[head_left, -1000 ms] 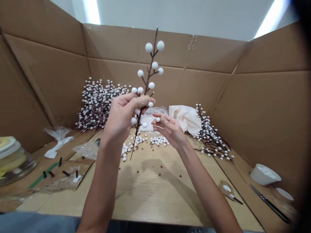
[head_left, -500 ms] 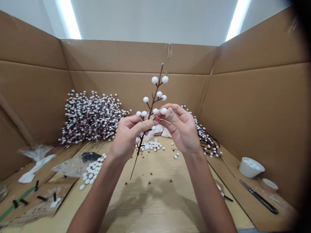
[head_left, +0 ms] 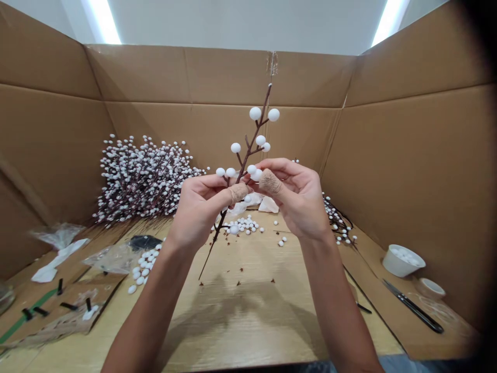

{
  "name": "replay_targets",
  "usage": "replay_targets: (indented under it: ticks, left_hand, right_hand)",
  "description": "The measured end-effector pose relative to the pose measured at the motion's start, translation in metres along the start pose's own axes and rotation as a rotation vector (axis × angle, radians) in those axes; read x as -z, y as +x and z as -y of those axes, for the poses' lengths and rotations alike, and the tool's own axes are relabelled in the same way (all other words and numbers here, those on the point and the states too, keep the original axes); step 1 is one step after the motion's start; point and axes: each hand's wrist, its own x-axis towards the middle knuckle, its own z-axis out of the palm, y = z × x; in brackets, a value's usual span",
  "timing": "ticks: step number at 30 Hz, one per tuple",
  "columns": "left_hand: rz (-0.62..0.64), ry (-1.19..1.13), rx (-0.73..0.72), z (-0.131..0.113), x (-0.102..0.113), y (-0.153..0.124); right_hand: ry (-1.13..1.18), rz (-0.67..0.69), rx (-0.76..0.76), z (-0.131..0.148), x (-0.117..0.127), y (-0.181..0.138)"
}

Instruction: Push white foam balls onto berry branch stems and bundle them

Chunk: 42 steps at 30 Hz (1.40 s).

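My left hand (head_left: 202, 207) is closed round the dark brown stem of an artificial branch (head_left: 248, 150) with several white berries, held upright and tilted right in front of me. Its thumb is wrapped in tan tape. My right hand (head_left: 297, 199) pinches a white berry (head_left: 256, 175) against the branch, thumb and fingers pressed together; that thumb is taped too. The stem's lower end hangs above the wooden table (head_left: 240, 316).
A big heap of finished berry branches (head_left: 143, 176) lies at the back left, a smaller pile (head_left: 337, 223) at the back right. Loose white berries (head_left: 243, 225) are scattered mid-table. A white bowl (head_left: 403, 260), a knife (head_left: 413, 310) and plastic bags (head_left: 112, 256) lie at the sides. Cardboard walls surround everything.
My right hand rose from below the branch with a white berry and now presses it onto the stem. The view shifted, and the branch tilted a little more to the right.
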Motion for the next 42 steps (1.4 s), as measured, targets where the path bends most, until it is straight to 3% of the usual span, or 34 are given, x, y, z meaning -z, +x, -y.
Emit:
replay_targets:
  ticks: [9,20,30,36,42]
  left_hand:
    - [0.083,0.105,-0.048,0.0,0.006,0.001]
    - [-0.008,0.074,0.027,0.003,0.009,0.004]
    - [0.044,0.118,-0.049,0.001,0.009,0.003]
    - [0.13,0.111,0.045,-0.004,0.013,0.004]
    - [0.099,0.145,0.036,-0.004,0.015,0.004]
  right_hand:
    - [-0.036,0.015,-0.021,-0.009,0.006,0.003]
    - [-0.073,-0.03,-0.051,-0.013,0.002,0.004]
    - [-0.055,-0.009,-0.014,-0.014,0.001,0.004]
    - [-0.063,-0.036,-0.043,-0.013,0.003,0.003]
    - [-0.055,-0.013,-0.058,-0.014,0.004,0.003]
